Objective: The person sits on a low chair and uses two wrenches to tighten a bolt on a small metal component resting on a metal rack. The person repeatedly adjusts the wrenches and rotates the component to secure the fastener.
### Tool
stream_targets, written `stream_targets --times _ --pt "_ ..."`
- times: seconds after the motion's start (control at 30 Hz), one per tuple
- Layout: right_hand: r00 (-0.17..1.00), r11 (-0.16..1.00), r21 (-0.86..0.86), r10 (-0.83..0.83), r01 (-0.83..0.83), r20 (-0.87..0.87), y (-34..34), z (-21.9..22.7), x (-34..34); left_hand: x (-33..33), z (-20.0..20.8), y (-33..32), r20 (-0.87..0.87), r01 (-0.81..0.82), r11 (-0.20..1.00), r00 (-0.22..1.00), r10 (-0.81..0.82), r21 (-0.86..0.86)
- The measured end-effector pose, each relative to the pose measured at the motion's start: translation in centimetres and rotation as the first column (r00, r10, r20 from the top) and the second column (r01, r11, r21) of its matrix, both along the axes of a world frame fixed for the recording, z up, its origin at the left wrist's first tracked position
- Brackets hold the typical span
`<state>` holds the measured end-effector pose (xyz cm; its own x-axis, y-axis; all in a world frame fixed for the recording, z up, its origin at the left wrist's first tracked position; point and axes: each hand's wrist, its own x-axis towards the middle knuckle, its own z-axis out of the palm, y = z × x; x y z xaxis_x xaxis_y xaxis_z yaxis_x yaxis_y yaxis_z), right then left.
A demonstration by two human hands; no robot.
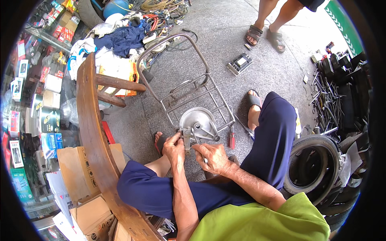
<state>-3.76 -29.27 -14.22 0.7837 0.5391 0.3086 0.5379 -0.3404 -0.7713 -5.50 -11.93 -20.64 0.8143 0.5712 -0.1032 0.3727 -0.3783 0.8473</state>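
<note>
A round silver metal disc (197, 120), with a hub in its middle and an arm on its lower right, lies on a tubular metal rack (186, 105) in front of me. At its near edge a metal bracket (187, 138) sticks out toward me. My left hand (174, 150) is closed, its fingertips pinching the bracket's left side. Just right of the bracket, my right hand (215, 158) is wrapped round a slim metal tool (205, 160). Most of that tool is hidden in the fist, so its kind is unclear. A red-handled screwdriver (232, 139) is beside the rack's right corner.
A wooden bench (90, 128) curves along my left, beside cardboard boxes (78, 170) and a case of packaged goods. Tyres (311, 164) and a heap of metal tools (329, 100) are at right. Another person's sandalled feet (254, 35) stand ahead, near a small box-like device (240, 63).
</note>
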Motion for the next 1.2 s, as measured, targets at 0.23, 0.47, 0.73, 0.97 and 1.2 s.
stream_targets --times 0.23,0.47,0.73,0.97,1.2 --pt "1.0 1.0 0.006 -0.007 0.007 -0.01 -0.2 -0.1 0.0 0.3 2.4 -0.4 -0.053 -0.038 0.981 0.997 0.049 0.189" --pt "1.0 1.0 0.01 -0.001 0.001 -0.019 -0.1 0.3 0.0 0.9 5.4 -1.6 -0.063 0.105 0.871 0.994 -0.086 0.48" --pt "0.997 0.999 0.036 -0.028 0.031 -0.067 0.0 0.2 0.1 0.8 6.4 -1.3 -0.147 0.206 0.868 0.977 -0.156 0.452" --pt "0.98 0.993 0.094 -0.057 0.075 -0.19 -0.3 0.4 0.7 0.3 5.3 -0.2 -0.066 0.182 0.932 0.983 -0.17 0.312" --pt "0.99 0.997 0.057 -0.045 0.053 -0.13 0.0 0.2 0.5 -0.1 -0.4 0.6 -0.024 -0.061 0.975 0.998 0.057 -0.214"
